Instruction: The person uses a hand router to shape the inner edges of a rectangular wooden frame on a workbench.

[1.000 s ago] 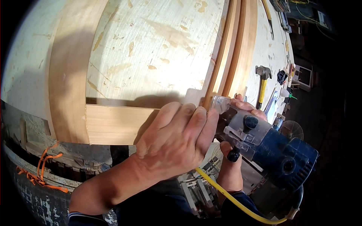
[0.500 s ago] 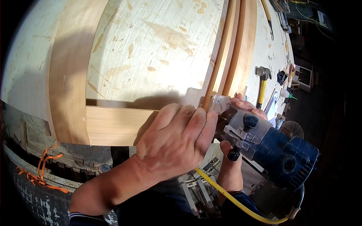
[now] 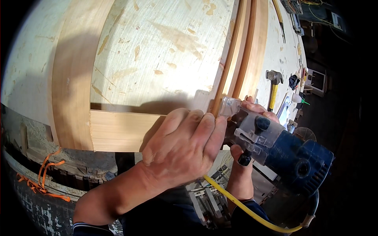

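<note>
Router (image 3: pixel 277 145) sits at the right end of the crosspiece (image 3: pixel 120 131), clasped by your right fingers (image 3: pixel 256 107); your left fingers (image 3: pixel 197 128) drape over that end, grip hidden, so a slip could cut them.

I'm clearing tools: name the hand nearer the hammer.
Right. The right hand, around the blue power tool, is below-left of the hammer in view; the left hand, on the wooden crosspiece, is farther left.
</note>
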The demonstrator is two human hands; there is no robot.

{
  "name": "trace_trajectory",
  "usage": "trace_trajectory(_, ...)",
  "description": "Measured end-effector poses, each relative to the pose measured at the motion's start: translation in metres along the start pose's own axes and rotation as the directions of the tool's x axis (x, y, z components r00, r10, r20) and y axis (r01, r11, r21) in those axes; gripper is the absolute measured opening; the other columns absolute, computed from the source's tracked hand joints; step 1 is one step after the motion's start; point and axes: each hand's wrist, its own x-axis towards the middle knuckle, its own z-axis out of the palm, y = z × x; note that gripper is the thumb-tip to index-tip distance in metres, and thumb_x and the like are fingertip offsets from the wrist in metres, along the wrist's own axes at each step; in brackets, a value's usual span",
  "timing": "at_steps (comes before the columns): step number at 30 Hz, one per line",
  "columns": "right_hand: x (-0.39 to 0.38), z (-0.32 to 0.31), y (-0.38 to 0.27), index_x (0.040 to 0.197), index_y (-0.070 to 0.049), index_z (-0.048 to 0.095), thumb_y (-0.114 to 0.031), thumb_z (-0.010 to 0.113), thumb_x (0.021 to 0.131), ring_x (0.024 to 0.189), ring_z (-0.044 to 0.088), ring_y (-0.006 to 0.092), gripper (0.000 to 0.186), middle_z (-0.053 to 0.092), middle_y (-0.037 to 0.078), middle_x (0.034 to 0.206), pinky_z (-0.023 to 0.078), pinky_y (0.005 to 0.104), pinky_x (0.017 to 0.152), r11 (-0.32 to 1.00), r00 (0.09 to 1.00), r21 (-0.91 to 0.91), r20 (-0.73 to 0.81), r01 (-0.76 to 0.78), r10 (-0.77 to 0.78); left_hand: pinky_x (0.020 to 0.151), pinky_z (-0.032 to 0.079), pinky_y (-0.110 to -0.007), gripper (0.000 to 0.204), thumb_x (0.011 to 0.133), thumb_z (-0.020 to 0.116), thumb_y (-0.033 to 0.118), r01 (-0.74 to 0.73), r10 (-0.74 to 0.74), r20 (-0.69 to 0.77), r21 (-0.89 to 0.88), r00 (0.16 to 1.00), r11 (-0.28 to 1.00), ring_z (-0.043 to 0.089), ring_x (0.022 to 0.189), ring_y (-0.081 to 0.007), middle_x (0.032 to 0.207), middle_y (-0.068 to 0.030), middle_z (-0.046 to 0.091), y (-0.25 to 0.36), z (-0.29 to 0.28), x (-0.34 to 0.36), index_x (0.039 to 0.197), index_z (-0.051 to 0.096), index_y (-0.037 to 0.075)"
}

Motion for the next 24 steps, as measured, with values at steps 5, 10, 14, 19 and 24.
trace_trajectory(5,0.0,-0.001,0.004,0.142,-0.007,0.043,-0.042,0.096,0.072,0.132,0.061,0.0361,0.095,0.062,0.02,0.132,0.033,0.0612,0.127,1.0,1.0,-0.004,-0.009,0.005,-0.005,0.098,0.051,-0.045,0.055,0.085,0.079,0.031,0.004,-0.004,-0.011,0.007,1.0,1.0,0.07,0.107,-0.0272,0.118,-0.0092,0.07,0.0,0.003,0.0,0.131,0.067,0.004)
trace_trajectory(10,0.004,0.0,0.002,0.143,-0.008,0.042,-0.042,0.096,0.072,0.131,0.061,0.0355,0.096,0.061,0.019,0.133,0.034,0.0609,0.126,1.0,1.0,0.018,-0.009,-0.018,0.018,0.096,0.053,-0.043,0.052,0.086,0.078,0.031,-0.015,0.016,-0.035,0.031,0.999,0.999,0.071,0.105,-0.0269,0.117,-0.0093,0.071,-0.001,0.004,0.0,0.128,0.069,0.003)
trace_trajectory(14,0.009,0.001,0.002,0.144,-0.008,0.042,-0.042,0.096,0.073,0.131,0.061,0.0353,0.095,0.061,0.018,0.133,0.034,0.0604,0.126,1.0,1.0,0.005,-0.008,-0.007,0.007,0.095,0.053,-0.043,0.052,0.086,0.078,0.031,-0.023,0.025,-0.042,0.045,0.999,0.999,0.071,0.104,-0.0272,0.115,-0.0094,0.071,-0.002,0.007,0.0,0.129,0.068,0.002)
trace_trajectory(19,0.017,-0.007,-0.006,0.144,-0.009,0.042,-0.043,0.096,0.073,0.131,0.061,0.0347,0.095,0.061,0.017,0.132,0.035,0.0595,0.126,0.999,1.0,-0.035,0.012,-0.019,0.02,0.096,0.053,-0.043,0.053,0.087,0.077,0.038,-0.064,0.072,-0.166,0.052,0.984,0.997,0.069,0.104,-0.0283,0.116,-0.0106,0.071,-0.005,0.016,-0.004,0.125,0.068,0.001)
trace_trajectory(24,0.032,-0.018,-0.019,0.143,-0.009,0.043,-0.046,0.096,0.07,0.132,0.06,0.0344,0.098,0.061,0.016,0.133,0.034,0.0599,0.126,0.999,0.999,0.024,-0.018,0.029,-0.028,0.095,0.049,-0.042,0.046,0.087,0.071,0.027,-0.015,0.011,0.083,0.058,0.997,0.998,0.064,0.107,-0.0284,0.116,-0.011,0.066,0.007,-0.011,0.002,0.124,0.067,0.0)
